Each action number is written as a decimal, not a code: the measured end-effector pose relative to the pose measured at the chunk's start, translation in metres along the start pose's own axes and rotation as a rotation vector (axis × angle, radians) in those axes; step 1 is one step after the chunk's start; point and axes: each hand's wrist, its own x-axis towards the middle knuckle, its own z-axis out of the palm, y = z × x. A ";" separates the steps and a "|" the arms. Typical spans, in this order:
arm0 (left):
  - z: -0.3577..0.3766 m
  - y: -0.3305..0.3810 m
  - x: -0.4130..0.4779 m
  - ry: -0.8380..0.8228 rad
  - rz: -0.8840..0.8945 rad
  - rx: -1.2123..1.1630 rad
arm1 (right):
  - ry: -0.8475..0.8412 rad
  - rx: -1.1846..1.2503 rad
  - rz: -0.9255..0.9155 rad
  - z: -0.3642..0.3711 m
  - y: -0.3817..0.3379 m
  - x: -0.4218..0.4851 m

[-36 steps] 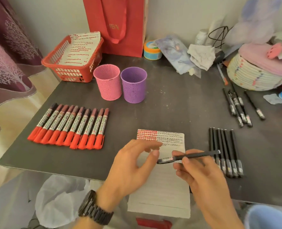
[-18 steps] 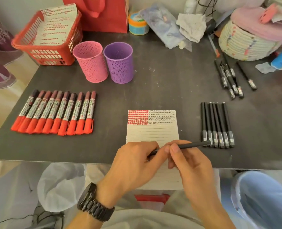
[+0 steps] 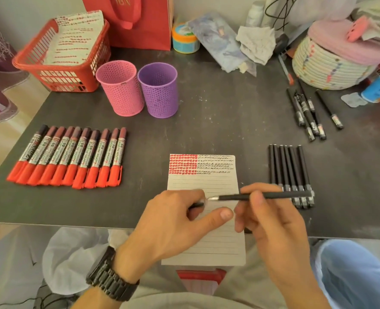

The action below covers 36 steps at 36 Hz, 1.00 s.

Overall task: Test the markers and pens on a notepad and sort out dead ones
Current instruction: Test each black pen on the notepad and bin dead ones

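Observation:
A lined notepad (image 3: 203,184) lies at the near edge of the dark table (image 3: 218,121), its top rows filled with red and black test marks. Over the pad, my right hand (image 3: 271,221) pinches a black pen (image 3: 273,195) held level, its bare metal tip pointing left. My left hand (image 3: 175,224) grips the pen's black cap (image 3: 196,205), just off the tip. A row of several red markers (image 3: 73,157) lies at the left. To the right of the pad several black pens (image 3: 288,166) lie side by side.
A pink cup (image 3: 122,90) and a purple cup (image 3: 159,92) stand behind the pad. Several loose black pens (image 3: 307,112) lie at far right near a woven basket (image 3: 327,68). A red basket (image 3: 59,56) with paper sits far left. A blue bin (image 3: 351,275) stands below the table edge.
The cap has come off the pen: my left hand pulled it leftward, baring the metal tip. The camera has tilted down and closer to the table.

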 end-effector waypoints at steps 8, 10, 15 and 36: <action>-0.002 -0.023 0.034 0.178 0.023 0.153 | 0.212 0.052 -0.027 -0.018 -0.002 0.034; 0.003 -0.027 0.042 0.137 0.032 0.175 | 0.205 0.042 -0.002 -0.012 0.000 0.043; 0.017 -0.037 0.044 0.134 0.027 0.174 | 0.104 -0.056 0.081 0.009 0.004 0.068; 0.021 -0.039 0.032 0.219 0.037 0.152 | 0.170 -0.586 -0.120 0.016 0.048 0.090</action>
